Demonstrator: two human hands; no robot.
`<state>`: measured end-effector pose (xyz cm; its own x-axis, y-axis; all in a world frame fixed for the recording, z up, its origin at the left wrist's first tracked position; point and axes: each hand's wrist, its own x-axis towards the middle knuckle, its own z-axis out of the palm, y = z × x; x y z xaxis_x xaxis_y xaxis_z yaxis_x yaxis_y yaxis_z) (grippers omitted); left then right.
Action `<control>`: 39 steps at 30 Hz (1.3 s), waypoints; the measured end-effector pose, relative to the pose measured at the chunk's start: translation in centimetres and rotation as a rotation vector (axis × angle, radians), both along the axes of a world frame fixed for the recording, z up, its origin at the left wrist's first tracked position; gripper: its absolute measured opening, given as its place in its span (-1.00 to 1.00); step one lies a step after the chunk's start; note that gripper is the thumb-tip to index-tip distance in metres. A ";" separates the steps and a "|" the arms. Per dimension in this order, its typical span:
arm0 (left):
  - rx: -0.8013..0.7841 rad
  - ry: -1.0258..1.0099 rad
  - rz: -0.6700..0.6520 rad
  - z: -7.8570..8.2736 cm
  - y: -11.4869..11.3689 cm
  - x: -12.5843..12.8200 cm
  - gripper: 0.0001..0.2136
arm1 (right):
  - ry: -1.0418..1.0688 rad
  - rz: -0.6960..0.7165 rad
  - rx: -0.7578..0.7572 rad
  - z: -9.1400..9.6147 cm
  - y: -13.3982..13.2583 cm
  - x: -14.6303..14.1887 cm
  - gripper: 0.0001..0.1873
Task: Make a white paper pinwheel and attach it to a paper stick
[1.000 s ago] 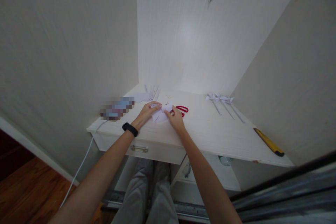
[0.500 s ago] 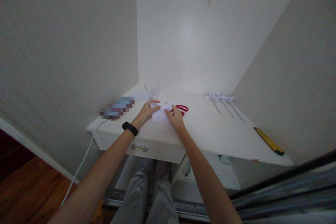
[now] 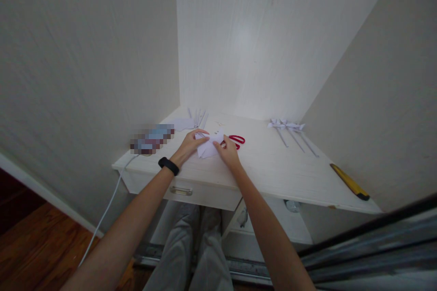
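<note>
The paper (image 3: 206,149) has shifted slightly under the fingers since a second ago, while the hands have barely moved. Each grip is a thumb-and-finger pinch on it: the left hand (image 3: 190,144) at its left, the right hand (image 3: 229,152) at its right, near the front of the surface (image 3: 262,168). Scissors (image 3: 241,138) lie just right of the right hand. Strips (image 3: 201,119) are far left, stemmed folds (image 3: 285,124) far right, and a yellow cutter (image 3: 348,182) near right.
</note>
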<state>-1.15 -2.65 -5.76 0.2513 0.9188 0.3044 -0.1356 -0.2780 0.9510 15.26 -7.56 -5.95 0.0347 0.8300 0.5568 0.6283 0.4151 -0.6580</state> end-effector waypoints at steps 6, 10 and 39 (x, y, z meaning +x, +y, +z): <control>-0.024 -0.007 -0.017 0.3 -0.3 0.1 -0.69 | 0.021 0.011 0.004 0.0 0.0 0.0 -0.75; -0.030 -0.002 -0.033 0.5 -0.7 0.1 -0.68 | 0.026 0.010 0.005 -0.1 0.1 0.1 -0.76; -0.013 0.022 -0.016 0.8 -0.9 0.1 -0.65 | -0.002 0.001 0.026 0.3 -0.3 0.0 -0.73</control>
